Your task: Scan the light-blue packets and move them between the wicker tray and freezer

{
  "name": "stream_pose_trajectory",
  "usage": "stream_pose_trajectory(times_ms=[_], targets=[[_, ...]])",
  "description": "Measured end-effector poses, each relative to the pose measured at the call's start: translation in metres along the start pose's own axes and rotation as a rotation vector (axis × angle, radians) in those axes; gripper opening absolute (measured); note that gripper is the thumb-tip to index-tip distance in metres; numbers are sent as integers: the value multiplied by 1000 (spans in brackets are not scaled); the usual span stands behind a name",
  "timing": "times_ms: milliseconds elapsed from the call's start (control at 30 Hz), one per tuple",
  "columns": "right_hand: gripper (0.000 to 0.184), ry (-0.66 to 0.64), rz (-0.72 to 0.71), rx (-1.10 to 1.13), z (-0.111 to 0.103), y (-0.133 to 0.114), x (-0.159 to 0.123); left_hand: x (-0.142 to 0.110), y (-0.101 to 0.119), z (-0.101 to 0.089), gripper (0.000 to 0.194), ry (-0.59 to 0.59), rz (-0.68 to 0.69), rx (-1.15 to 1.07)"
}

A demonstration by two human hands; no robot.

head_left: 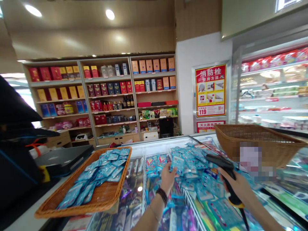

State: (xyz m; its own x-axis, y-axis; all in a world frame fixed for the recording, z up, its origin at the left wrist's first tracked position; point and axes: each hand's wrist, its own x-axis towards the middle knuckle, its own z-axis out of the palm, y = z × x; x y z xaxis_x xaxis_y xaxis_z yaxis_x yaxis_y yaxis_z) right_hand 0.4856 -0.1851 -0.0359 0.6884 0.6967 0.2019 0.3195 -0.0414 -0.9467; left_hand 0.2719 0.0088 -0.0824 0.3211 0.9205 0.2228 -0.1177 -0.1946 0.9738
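Observation:
My left hand (pixel 167 176) reaches over the glass freezer lid and pinches a small blue packet (pixel 178 162) at the near edge of a loose pile of blue packets (pixel 197 173). My right hand (pixel 237 187) is wrapped round the handle of a black handheld scanner (pixel 222 165), whose head points left toward that pile. A wicker basket (pixel 79 207) at the left holds several of the same blue packets (pixel 96 178).
A second wicker basket (pixel 262 141) stands at the right on the freezer (pixel 137 199). A dark counter with a laptop-like device (pixel 62 158) sits at the left. Wooden shelves of boxed goods (pixel 108 96) line the back wall. An open chiller (pixel 271 93) stands at the right.

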Motion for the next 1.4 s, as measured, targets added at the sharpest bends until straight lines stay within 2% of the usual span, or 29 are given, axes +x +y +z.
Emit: stream_pose_trajectory(times_ms=[100,167,233,300,367,433,533,667,867,933,1000,1067,1167,1267,1400], targets=[[51,24,-1,-1,-7,8,0,6,8,39,58,-60,-80,-55],[49,26,2,-4,-8,10,-2,8,15,54,67,-88,-77,-127],[48,22,11,-7,-6,8,-5,7,22,59,73,-112,-31,-203],[48,13,16,-5,-1,5,-8,4,27,52,70,-122,41,-235],[47,2,9,11,9,-1,-11,1,31,36,62,-112,124,-204],[47,-24,-9,27,22,-8,-13,-2,36,11,52,-84,203,-135],[49,-99,-65,35,52,-20,-15,-7,43,-36,40,-22,293,10],[49,-227,-122,67,103,-41,-22,-16,57,-107,33,91,351,222],[47,-418,-123,163,181,-71,-51,-31,84,-211,34,295,298,601],[47,-490,-109,189,201,-75,-61,-35,91,-240,34,351,252,746],[47,-544,-117,195,217,-77,-71,-37,96,-265,37,396,152,888],[47,-569,-136,175,228,-74,-77,-37,99,-282,42,454,-27,978],[48,-594,-111,162,235,-67,-82,-31,100,-296,47,550,-243,1004],[48,-598,-37,230,234,-59,-79,-20,101,-301,51,625,-310,1006],[49,-530,50,282,227,-51,-70,-8,100,-301,64,691,-364,987]])
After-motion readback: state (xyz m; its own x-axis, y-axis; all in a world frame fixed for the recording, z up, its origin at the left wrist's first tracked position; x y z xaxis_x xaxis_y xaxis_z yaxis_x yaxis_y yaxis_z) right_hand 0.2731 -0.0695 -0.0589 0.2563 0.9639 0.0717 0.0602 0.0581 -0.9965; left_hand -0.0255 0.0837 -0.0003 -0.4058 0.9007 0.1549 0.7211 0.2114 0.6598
